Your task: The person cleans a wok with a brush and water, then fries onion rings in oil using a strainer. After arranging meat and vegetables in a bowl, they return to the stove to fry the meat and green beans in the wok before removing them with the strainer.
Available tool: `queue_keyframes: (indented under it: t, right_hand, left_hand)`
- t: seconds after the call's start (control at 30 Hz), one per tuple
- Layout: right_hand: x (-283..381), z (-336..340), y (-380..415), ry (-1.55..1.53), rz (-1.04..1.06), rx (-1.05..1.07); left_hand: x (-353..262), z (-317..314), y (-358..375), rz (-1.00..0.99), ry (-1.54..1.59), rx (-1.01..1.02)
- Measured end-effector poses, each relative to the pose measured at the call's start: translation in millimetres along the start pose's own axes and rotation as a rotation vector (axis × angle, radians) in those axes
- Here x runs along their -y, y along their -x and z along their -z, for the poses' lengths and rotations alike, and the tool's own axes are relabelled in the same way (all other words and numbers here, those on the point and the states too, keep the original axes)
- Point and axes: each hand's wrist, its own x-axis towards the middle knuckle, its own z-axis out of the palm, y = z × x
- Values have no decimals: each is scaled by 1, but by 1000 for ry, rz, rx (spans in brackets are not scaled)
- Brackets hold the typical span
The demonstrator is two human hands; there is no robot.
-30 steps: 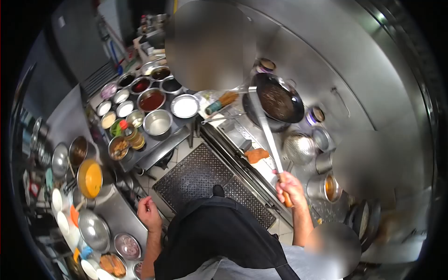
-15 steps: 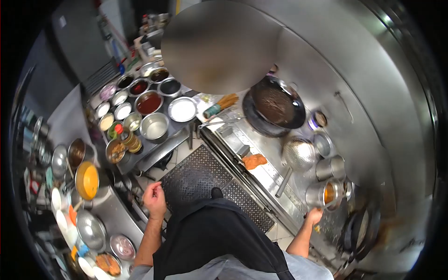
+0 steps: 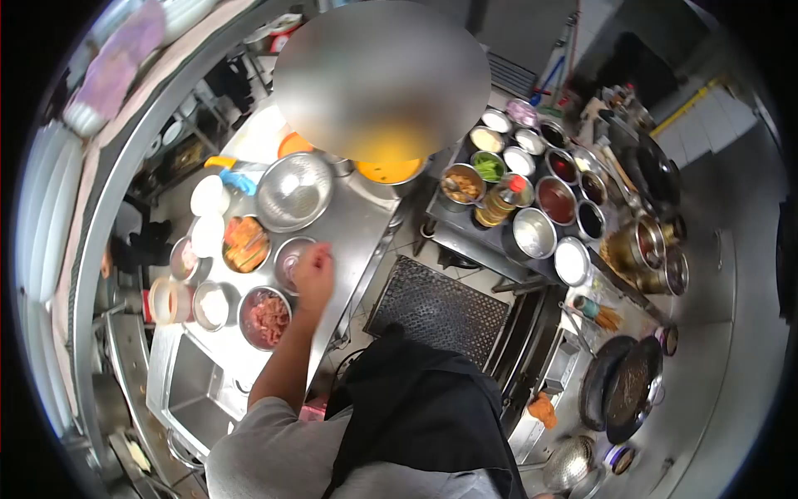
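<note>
My left hand (image 3: 314,270) is over the right side of a small steel bowl (image 3: 285,264) with pale pinkish contents, its fingers curled together at the rim. I cannot tell what, if anything, is between them. Just below my wrist stands a steel bowl of raw sliced meat (image 3: 270,318). Up and to the left lies a bowl of orange-brown pieces (image 3: 247,244), with a large steel colander-like bowl (image 3: 294,191) beyond it. My right hand is outside the view.
A steel sink (image 3: 204,407) is set into the table's near left end. Across the floor mat (image 3: 438,308), a side table carries several bowls of sauces and seasonings, with a red-capped bottle (image 3: 496,204). Dark woks (image 3: 633,389) stand on the stove at right.
The view has swung left from the stove to the prep table. My left hand has come over the small bowl. My right hand, earlier on a handle by a steel pot, has left the view.
</note>
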Motion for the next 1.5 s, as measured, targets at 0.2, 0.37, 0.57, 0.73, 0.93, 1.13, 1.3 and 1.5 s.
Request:
queue_keyframes:
  t: [0.2,0.37,0.57,0.73,0.93,1.13,1.3,1.5]
  right_hand:
    - [212,133,-24,-928,138,77]
    - [337,246,51,-1278,597,276]
    - [392,345,158,-1731,950,734]
    - [379,391,205,-1738,999,1109]
    - [389,438,252,-1782,1155,1403]
    - [386,507,296,-1426,1445,1829]
    - [372,545,318,-1154,1529,2116]
    - [366,518,299,-1259,1250,2206]
  left_hand:
    - [141,160,-35,633,-603,-210]
    - [161,178,-44,1078,-151,-7]
    - [193,180,-50,1165,221,57]
    - [154,188,-41,1064,126,14]
    - [120,202,-29,947,108,-60]
    - [47,196,-34,895,192,31]
    - [2,146,-20,836,294,179]
    - [-40,57,13,880,359,585]
